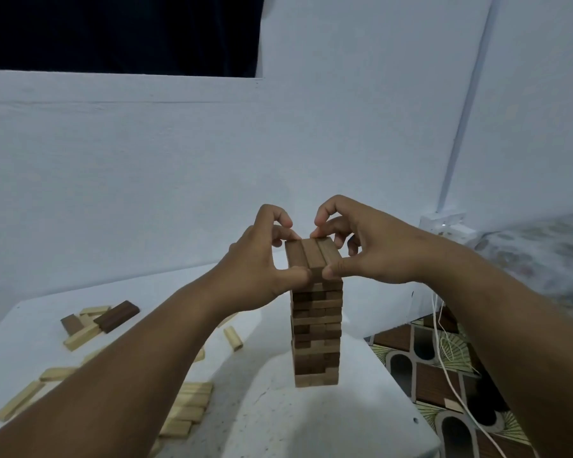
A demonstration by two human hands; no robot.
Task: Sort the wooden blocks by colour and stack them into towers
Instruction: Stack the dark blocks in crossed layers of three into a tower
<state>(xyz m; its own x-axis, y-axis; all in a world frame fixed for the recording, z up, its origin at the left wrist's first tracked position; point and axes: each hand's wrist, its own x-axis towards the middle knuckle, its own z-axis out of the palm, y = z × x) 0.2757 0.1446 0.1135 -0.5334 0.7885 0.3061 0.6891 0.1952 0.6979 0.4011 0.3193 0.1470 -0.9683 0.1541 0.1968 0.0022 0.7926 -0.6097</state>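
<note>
Both hands are up at the crown of the tall tower of dark brown wooden blocks (pixel 316 328), which stands on the white desk (pixel 278 421) toward its right edge. The left hand (pixel 262 259) pinches the near-left corner of the top layer of three dark blocks (pixel 312 256), thumb on the near end face and fingertips curled over the far edge; the right hand (pixel 371 249) mirrors it from the other side. The two thumbs sit close together on the near ends, so the hands are clamped on that top course rather than apart.

The three top blocks lie side by side with their long axes running away from the person, so the squeeze comes along their length. Either hand is equally near. I'd judge this is a squaring-up of the layer before another goes on, crosswise.

The spare blocks lie well to the left: a scatter of pale wooden blocks (pixel 186 411) and a few loose dark brown blocks (pixel 116 316) on a small heap. The left hand has the shorter way there.
</note>
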